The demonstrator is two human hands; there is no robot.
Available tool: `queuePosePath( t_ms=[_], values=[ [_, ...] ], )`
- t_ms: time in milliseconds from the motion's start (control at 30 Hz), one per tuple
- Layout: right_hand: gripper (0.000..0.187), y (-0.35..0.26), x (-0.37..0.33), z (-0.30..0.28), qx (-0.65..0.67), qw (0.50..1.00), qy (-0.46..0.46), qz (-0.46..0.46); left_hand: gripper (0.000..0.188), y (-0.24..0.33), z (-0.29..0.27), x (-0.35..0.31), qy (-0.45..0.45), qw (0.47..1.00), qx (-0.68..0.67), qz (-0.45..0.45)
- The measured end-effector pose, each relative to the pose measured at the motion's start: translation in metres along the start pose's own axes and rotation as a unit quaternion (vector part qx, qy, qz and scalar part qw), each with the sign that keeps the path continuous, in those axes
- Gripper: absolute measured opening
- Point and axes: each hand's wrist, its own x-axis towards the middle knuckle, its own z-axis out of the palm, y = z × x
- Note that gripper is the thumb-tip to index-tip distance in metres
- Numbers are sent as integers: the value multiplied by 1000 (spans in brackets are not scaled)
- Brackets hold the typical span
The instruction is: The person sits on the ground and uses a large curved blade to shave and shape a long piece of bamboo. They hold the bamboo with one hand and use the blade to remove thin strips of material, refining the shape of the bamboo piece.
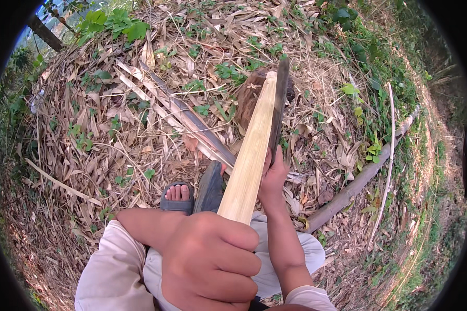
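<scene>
My left hand is closed in a fist around the near end of a long, pale split-wood strip, possibly bamboo. The strip slants away from me, and its far end is over a brown wooden stump. My right hand, lower and farther off, is wrapped round the handle of a long dark-bladed knife. The blade runs along the right side of the strip, close against it; whether they touch I cannot tell. My right fingers are partly hidden behind the strip and the handle is mostly covered.
Left of the stump, several split lengths of wood lie on dry leaves. A grey-brown pole and a thin pale stick lie to the right. My sandalled foot is close by, beside another dark sandal. Green plants grow around.
</scene>
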Motion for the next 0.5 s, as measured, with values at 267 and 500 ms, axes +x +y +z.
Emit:
queuePosePath(
  t_ms=[267, 500],
  values=[
    [27, -36, -20, -9, -52, 978, 29, -200, 25, -9, 29, -24, 150, 987, 9, 47],
    [29, 3, 16, -3, -13, 998, -18, 59, 17, -21, -1, -16, -54, 994, -70, 67]
  ],
)
